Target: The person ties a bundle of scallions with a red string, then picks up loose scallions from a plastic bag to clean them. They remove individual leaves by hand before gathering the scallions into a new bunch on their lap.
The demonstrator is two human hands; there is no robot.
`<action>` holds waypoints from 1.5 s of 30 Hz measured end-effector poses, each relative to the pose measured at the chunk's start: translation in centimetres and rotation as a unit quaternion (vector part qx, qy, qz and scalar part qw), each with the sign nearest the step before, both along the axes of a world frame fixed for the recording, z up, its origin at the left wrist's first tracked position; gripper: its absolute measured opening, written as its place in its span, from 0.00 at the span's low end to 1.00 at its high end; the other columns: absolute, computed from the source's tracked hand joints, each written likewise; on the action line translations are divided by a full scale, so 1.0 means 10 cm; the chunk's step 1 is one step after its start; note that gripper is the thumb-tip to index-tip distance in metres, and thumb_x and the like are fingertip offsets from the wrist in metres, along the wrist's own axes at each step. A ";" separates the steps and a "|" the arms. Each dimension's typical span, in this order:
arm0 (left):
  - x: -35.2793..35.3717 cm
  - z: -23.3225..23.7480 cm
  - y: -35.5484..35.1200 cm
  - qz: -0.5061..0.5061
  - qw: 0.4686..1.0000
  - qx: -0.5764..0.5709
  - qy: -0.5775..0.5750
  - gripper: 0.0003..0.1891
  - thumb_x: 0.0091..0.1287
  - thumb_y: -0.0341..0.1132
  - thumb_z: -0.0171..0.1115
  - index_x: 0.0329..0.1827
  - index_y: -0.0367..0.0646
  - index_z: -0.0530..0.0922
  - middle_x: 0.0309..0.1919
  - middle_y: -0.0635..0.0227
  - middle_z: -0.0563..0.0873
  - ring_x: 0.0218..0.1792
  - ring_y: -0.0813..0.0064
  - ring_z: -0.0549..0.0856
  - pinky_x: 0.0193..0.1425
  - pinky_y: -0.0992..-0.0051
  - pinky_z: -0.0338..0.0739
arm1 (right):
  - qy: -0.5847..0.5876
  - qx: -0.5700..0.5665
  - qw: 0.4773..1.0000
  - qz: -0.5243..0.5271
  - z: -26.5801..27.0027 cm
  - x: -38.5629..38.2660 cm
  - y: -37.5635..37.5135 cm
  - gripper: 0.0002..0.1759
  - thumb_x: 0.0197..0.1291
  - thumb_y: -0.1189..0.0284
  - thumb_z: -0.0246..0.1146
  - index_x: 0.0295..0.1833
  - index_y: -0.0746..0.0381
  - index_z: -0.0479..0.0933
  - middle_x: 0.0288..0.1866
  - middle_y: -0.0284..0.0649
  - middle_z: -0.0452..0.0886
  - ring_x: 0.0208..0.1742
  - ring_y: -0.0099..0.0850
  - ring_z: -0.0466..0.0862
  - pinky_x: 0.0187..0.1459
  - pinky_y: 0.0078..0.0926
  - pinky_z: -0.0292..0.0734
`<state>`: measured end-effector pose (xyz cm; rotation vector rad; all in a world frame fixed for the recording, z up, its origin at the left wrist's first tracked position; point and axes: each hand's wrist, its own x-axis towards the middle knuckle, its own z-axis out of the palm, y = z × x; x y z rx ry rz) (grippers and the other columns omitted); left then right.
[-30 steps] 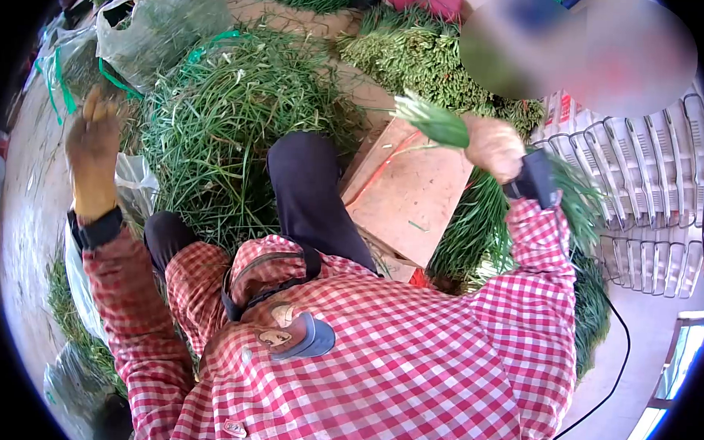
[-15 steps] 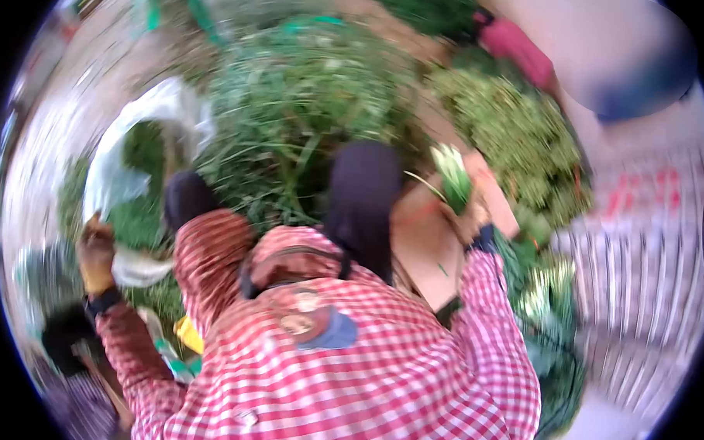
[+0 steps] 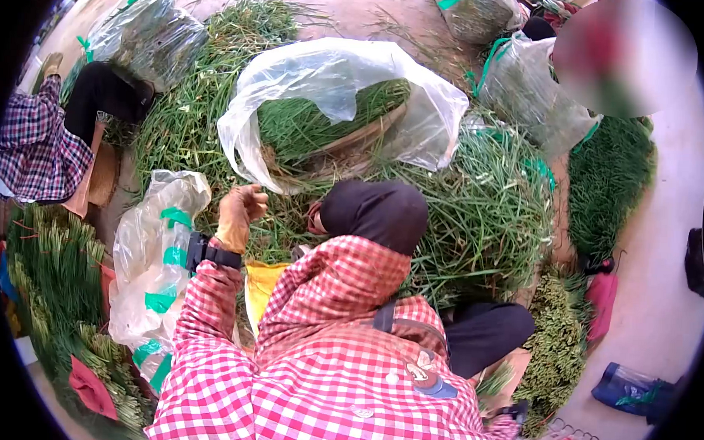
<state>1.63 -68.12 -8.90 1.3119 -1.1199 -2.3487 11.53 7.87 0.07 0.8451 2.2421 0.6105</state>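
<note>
My left hand, in a soiled tan glove, is closed with bent fingers at the near lower edge of a clear plastic bag. The bag stands wide open, its mouth spread around a heap of green chives. At lower right, my right hand is largely hidden behind my sleeve and knee. A small bunch of chives shows right at it, over a cardboard piece. Loose long green leaves are piled in front of my legs.
A folded plastic bag with green tape lies to my left. Tied bundles fill the lower left; another stack lies right. Filled bags stand farther off. A person in a checked shirt sits at far left.
My view has swung left, bringing the open bag to the middle. My right hand with its bunch has moved to the lower right and is now mostly hidden. My left hand stays by the bag's edge.
</note>
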 end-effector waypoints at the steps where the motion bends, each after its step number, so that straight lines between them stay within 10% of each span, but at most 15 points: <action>1: -0.07 0.01 0.00 -0.028 1.000 -0.005 0.000 0.12 0.66 0.32 0.53 0.46 0.34 0.76 0.27 0.58 0.85 0.20 0.72 0.82 0.23 0.76 0.79 | -0.031 0.018 0.999 0.031 0.23 -0.33 -0.04 0.28 0.53 0.52 0.63 0.50 0.65 0.77 0.36 0.54 0.83 0.39 0.49 0.84 0.40 0.44 0.78; 4: -0.57 0.02 0.03 -0.136 0.989 -0.046 0.020 0.11 0.66 0.34 0.54 0.47 0.37 0.77 0.28 0.61 0.86 0.20 0.75 0.83 0.22 0.79 0.75 | 0.235 -0.114 0.943 0.207 0.70 -1.58 -0.34 0.21 0.61 0.57 0.56 0.44 0.67 0.76 0.30 0.56 0.81 0.34 0.48 0.83 0.37 0.43 0.77; 6: -1.06 -0.05 0.02 -0.222 0.968 -0.112 0.027 0.15 0.66 0.39 0.56 0.49 0.37 0.76 0.30 0.60 0.86 0.24 0.74 0.83 0.28 0.78 0.78 | 0.371 -0.327 0.845 0.205 1.13 -2.32 -1.64 0.25 0.63 0.60 0.57 0.58 0.67 0.72 0.38 0.46 0.82 0.34 0.33 0.78 0.38 0.31 0.73; 12: -2.67 -0.27 -0.37 -0.441 0.826 -0.350 -0.017 0.26 0.60 0.53 0.65 0.50 0.38 0.78 0.36 0.66 0.83 0.27 0.79 0.79 0.31 0.77 0.75 | 0.074 -0.681 0.694 0.222 0.48 -3.62 -4.18 0.24 0.62 0.59 0.62 0.56 0.66 0.76 0.51 0.42 0.82 0.52 0.27 0.80 0.56 0.24 0.72; 14: -3.08 0.17 -0.49 -0.384 0.791 -0.466 0.096 0.26 0.59 0.50 0.65 0.51 0.37 0.79 0.39 0.54 0.85 0.40 0.66 0.84 0.46 0.66 0.76 | -0.021 -0.714 0.659 0.236 -0.01 -3.99 -4.69 0.24 0.63 0.58 0.60 0.55 0.67 0.76 0.51 0.43 0.82 0.52 0.28 0.79 0.57 0.24 0.71; 16: -3.69 0.24 -0.83 -0.249 0.699 -0.633 0.223 0.27 0.60 0.52 0.65 0.52 0.37 0.78 0.44 0.52 0.84 0.47 0.62 0.82 0.53 0.66 0.75 | -0.049 -0.725 0.647 0.232 -0.74 -4.54 -4.99 0.32 0.62 0.52 0.60 0.62 0.66 0.71 0.54 0.44 0.81 0.53 0.32 0.80 0.55 0.26 0.73; 18: -4.18 0.41 -1.35 -0.320 0.764 -0.551 0.100 0.28 0.60 0.52 0.65 0.55 0.40 0.77 0.49 0.52 0.83 0.50 0.60 0.81 0.57 0.67 0.73 | -0.061 -0.756 0.645 0.094 -0.73 -5.07 -5.32 0.40 0.60 0.49 0.61 0.70 0.63 0.61 0.61 0.48 0.75 0.51 0.37 0.81 0.53 0.30 0.76; 19: -4.36 0.55 -1.52 -0.281 0.761 -0.581 0.061 0.29 0.60 0.53 0.64 0.56 0.39 0.76 0.49 0.52 0.83 0.51 0.60 0.81 0.58 0.67 0.72 | 0.036 -0.649 0.707 0.280 -0.97 -5.46 -5.41 0.42 0.60 0.51 0.62 0.71 0.62 0.56 0.64 0.49 0.71 0.54 0.40 0.80 0.54 0.34 0.76; 23: -4.34 1.32 -1.73 -0.172 0.664 -0.718 0.119 0.32 0.62 0.55 0.61 0.55 0.32 0.75 0.50 0.48 0.81 0.52 0.62 0.81 0.56 0.65 0.72 | 0.208 -0.676 0.683 0.183 -0.40 -6.36 -5.79 0.46 0.58 0.55 0.65 0.74 0.61 0.50 0.72 0.53 0.58 0.69 0.46 0.65 0.66 0.40 0.63; 26: -4.19 1.31 -1.63 -0.299 0.816 -0.488 0.074 0.33 0.58 0.53 0.67 0.55 0.33 0.75 0.50 0.49 0.81 0.53 0.62 0.80 0.61 0.69 0.70 | 0.302 -0.558 0.668 0.388 -0.11 -6.72 -5.82 0.52 0.54 0.52 0.68 0.75 0.62 0.46 0.73 0.55 0.54 0.73 0.50 0.57 0.72 0.39 0.50; 28: -4.08 0.72 -1.27 -0.387 0.796 -0.446 0.132 0.40 0.55 0.55 0.70 0.62 0.33 0.70 0.53 0.46 0.79 0.57 0.58 0.78 0.65 0.69 0.68 | 0.295 -0.570 0.654 0.401 0.05 -6.68 -5.85 0.59 0.50 0.44 0.68 0.75 0.64 0.44 0.74 0.57 0.52 0.75 0.50 0.53 0.72 0.39 0.50; 33: -4.03 -0.35 -0.26 -0.491 0.518 -0.699 -0.049 0.73 0.34 0.62 0.76 0.76 0.43 0.33 0.75 0.52 0.39 0.76 0.52 0.37 0.73 0.45 0.32 | 0.299 -0.486 0.683 0.455 0.01 -6.56 -5.91 0.64 0.44 0.41 0.68 0.75 0.63 0.40 0.74 0.59 0.49 0.75 0.54 0.49 0.73 0.40 0.47; 41: -4.62 -0.42 -0.88 -0.517 0.516 -0.663 -0.163 0.73 0.33 0.62 0.76 0.76 0.41 0.35 0.74 0.46 0.49 0.74 0.48 0.51 0.72 0.42 0.44 | 0.299 -0.528 0.638 0.473 0.16 -6.66 -5.86 0.60 0.47 0.42 0.68 0.75 0.64 0.47 0.72 0.59 0.56 0.74 0.48 0.57 0.71 0.37 0.53; 45: -4.98 -0.73 -1.30 -0.579 0.570 -0.578 -0.077 0.68 0.35 0.60 0.75 0.73 0.29 0.44 0.64 0.37 0.66 0.66 0.51 0.68 0.69 0.72 0.62 | 0.308 -0.528 0.635 0.472 0.04 -6.72 -5.78 0.56 0.50 0.46 0.69 0.74 0.65 0.49 0.72 0.57 0.58 0.73 0.47 0.59 0.71 0.36 0.54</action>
